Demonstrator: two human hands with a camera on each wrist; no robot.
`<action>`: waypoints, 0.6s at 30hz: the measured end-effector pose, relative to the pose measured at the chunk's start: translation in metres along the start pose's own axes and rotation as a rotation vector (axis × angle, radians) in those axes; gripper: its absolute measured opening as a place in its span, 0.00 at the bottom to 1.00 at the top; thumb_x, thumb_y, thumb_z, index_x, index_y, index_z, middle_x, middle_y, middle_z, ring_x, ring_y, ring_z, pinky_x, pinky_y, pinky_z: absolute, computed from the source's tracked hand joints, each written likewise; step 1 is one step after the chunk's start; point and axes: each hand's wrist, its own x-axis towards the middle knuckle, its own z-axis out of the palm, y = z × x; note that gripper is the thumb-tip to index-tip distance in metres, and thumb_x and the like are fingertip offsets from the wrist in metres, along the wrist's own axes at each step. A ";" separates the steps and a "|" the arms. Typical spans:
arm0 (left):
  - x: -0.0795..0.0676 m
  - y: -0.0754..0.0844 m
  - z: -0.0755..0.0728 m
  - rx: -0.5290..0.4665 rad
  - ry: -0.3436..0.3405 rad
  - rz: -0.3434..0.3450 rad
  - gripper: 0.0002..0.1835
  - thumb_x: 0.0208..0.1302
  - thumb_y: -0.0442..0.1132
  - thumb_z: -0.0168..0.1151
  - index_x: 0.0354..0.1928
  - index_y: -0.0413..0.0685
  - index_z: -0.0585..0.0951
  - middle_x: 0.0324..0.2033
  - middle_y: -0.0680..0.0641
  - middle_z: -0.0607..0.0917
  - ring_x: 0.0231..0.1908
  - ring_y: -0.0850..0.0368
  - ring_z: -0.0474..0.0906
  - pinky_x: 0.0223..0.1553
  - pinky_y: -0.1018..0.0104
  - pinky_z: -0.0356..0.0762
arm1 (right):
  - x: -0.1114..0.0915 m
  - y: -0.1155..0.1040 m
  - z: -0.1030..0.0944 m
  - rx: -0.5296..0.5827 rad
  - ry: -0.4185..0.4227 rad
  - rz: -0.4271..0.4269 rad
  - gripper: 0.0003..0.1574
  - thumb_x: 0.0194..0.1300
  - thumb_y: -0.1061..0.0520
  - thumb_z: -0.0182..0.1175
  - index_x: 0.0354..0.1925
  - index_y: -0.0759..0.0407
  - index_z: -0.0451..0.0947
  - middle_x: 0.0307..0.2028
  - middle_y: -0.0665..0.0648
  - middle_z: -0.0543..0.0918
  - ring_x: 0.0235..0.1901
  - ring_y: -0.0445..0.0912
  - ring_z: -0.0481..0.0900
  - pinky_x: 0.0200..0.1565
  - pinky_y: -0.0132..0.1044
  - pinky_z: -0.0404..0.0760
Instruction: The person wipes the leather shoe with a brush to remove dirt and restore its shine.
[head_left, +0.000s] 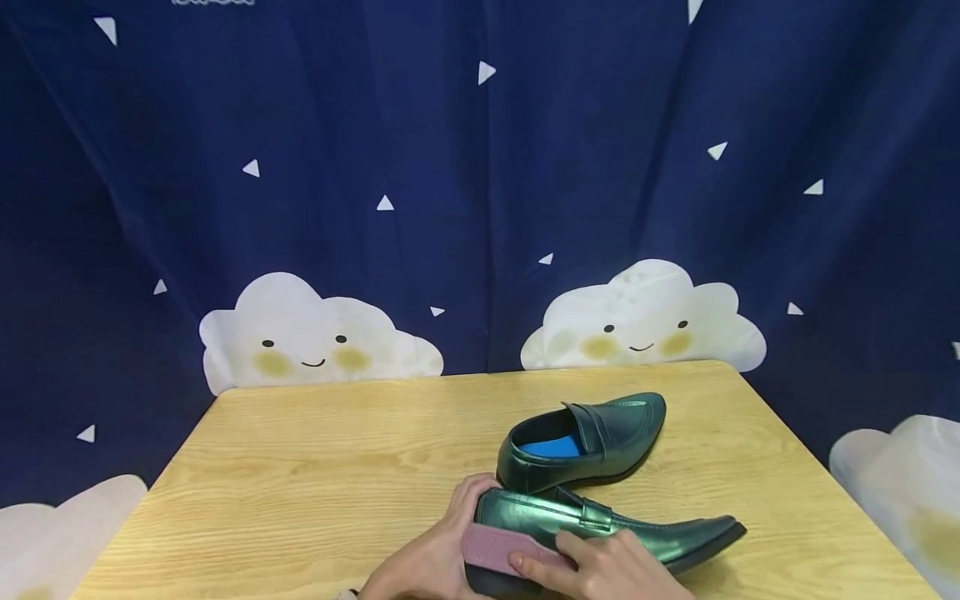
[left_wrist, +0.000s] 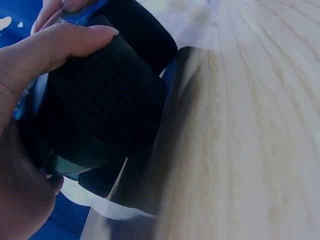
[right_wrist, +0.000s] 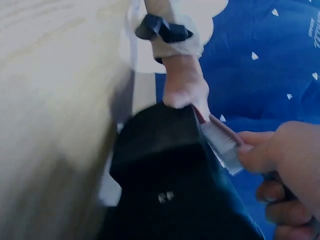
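Observation:
A shiny dark green loafer [head_left: 540, 510] lies tilted on its side, its toe pointing right. Its heel end is gripped by my left hand [head_left: 441, 546], with the thumb on the dark ridged heel [left_wrist: 110, 95] in the left wrist view. My right hand [head_left: 611, 571] holds a pink-backed brush [head_left: 497, 546] along the near side of the shoe. White bristles [right_wrist: 220, 142] face the shoe's upper in the right wrist view. Part of the brush handle is hidden under the right fingers.
Just behind stands the matching loafer [head_left: 630, 429], upright with a blue insole [head_left: 553, 448], close against the held shoe. Both are at a light wooden table [head_left: 315, 467]. A dark blue curtain [head_left: 420, 133] with smiling clouds hangs beyond the table's far edge.

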 end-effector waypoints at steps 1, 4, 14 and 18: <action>0.000 0.000 0.000 0.009 0.005 0.006 0.60 0.43 0.52 0.78 0.72 0.46 0.48 0.68 0.44 0.51 0.66 0.51 0.51 0.64 0.60 0.60 | 0.000 0.001 -0.002 -0.002 -0.002 0.035 0.27 0.66 0.41 0.59 0.63 0.35 0.73 0.24 0.41 0.62 0.17 0.28 0.50 0.20 0.18 0.55; 0.002 0.001 -0.001 0.034 0.026 0.007 0.60 0.43 0.52 0.78 0.72 0.48 0.48 0.67 0.45 0.52 0.66 0.51 0.52 0.64 0.58 0.61 | -0.001 0.006 -0.010 0.021 0.000 0.164 0.32 0.60 0.53 0.65 0.62 0.34 0.74 0.23 0.42 0.65 0.16 0.30 0.54 0.19 0.21 0.59; 0.011 0.006 -0.002 0.097 0.046 0.007 0.62 0.37 0.51 0.82 0.69 0.46 0.51 0.67 0.42 0.53 0.68 0.50 0.48 0.66 0.55 0.57 | -0.004 0.001 -0.009 -0.043 0.010 0.062 0.27 0.63 0.42 0.62 0.61 0.35 0.75 0.19 0.39 0.61 0.16 0.29 0.50 0.19 0.19 0.53; 0.012 0.007 -0.003 0.136 0.049 -0.023 0.59 0.39 0.54 0.79 0.69 0.52 0.51 0.67 0.45 0.53 0.67 0.50 0.49 0.63 0.54 0.62 | -0.006 0.007 -0.018 -0.029 -0.010 0.211 0.34 0.56 0.56 0.67 0.61 0.35 0.75 0.21 0.43 0.69 0.16 0.32 0.56 0.19 0.24 0.61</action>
